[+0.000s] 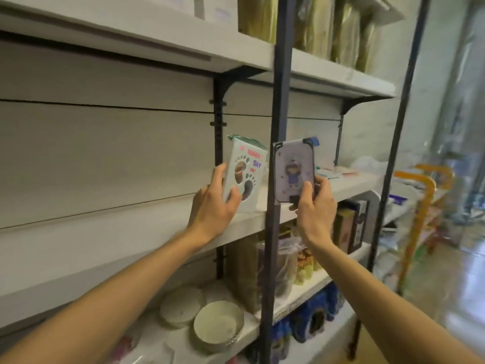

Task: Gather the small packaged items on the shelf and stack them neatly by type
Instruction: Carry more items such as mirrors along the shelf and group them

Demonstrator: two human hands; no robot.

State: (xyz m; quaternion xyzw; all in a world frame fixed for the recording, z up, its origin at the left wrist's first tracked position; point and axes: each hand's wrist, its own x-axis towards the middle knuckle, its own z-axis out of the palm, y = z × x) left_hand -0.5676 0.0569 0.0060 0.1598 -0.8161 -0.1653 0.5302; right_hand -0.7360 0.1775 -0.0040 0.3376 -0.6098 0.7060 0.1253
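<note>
Hands: two, both raised to the middle shelf (147, 240), each holding one pack.
Left hand (214, 203): fingers and thumb curled round the lower left edge of the footprint pack (245, 174); the thumb lies across its face.
Footprint pack: one, white with dark footprint cut-outs and coloured letters, upright, tilted slightly; its lower edge is at the shelf, but contact cannot be told.
Right hand (315, 206): thumb and fingers pinch the bottom of the figure pack (294, 170).
Figure pack: one, pale with dark corners and a small purple figure, held upright in the air before the black post (278, 101), just right of the footprint pack, not touching it.
Other packs: a few flat items (338, 172) lie further right on the same shelf; blurred, count uncertain.
Top shelf: about four tall golden bags (341, 27) standing side by side.
Lower shelf: one open bowl (219, 327), apparently nested on others, with several round lids (181, 306) behind it; clear bags (286, 261) of goods; two dark boxes (350, 224).
Bottom: blue packages (312, 313), count unclear.
</note>
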